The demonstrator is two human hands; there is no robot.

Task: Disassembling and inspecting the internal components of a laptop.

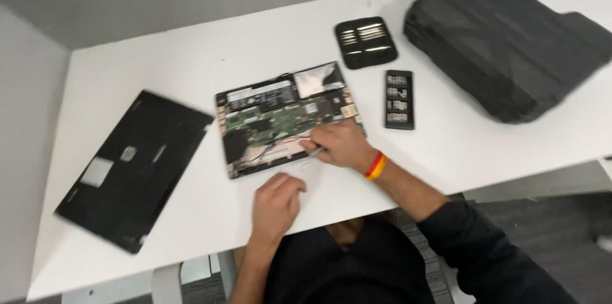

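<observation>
An opened laptop [280, 116] lies bottom side up on the white table [178, 62], its green circuit board and wires exposed. My right hand [341, 144] rests on the laptop's near right corner, closed around a thin grey screwdriver [316, 150] whose tip points left at the board. A red and yellow band sits on that wrist. My left hand [275, 205] lies on the table just in front of the laptop, fingers curled, with nothing visible in it.
The removed black bottom cover [134, 167] lies to the left. Behind the laptop sit a black pouch of metal tools [366, 41] and a narrow black bit holder [400, 99]. A large black foam case [510, 36] fills the far right corner.
</observation>
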